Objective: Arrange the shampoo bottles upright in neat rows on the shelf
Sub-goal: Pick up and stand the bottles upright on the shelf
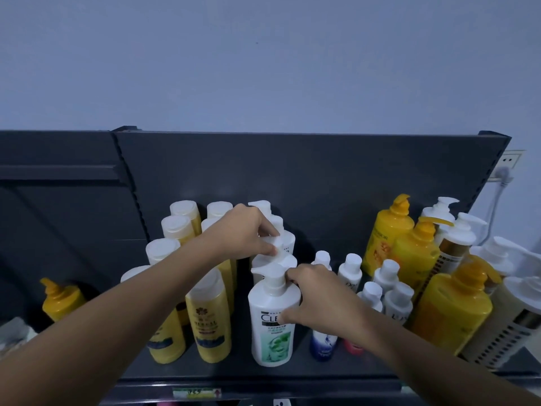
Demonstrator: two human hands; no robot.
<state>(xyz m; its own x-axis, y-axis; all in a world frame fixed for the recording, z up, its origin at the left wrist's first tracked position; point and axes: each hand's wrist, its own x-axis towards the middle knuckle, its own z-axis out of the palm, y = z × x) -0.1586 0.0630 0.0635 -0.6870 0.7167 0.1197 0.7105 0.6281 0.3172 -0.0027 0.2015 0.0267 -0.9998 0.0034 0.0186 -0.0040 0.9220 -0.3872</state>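
The white pump bottle [273, 320] with the green label stands upright near the front edge of the shelf [263, 379], heading a row of white pump bottles that runs to the back panel. My right hand [314, 300] closes around its right shoulder, thumb on the label, fingers curled behind the neck. My left hand [248, 232] pinches the pump head of the white bottle behind [285, 243], fingertips pressed together on it. Yellow flip-cap bottles [209, 315] stand in rows just left; small white-capped bottles [349, 273] sit right, yellow pump bottles [386, 232] toward the right end.
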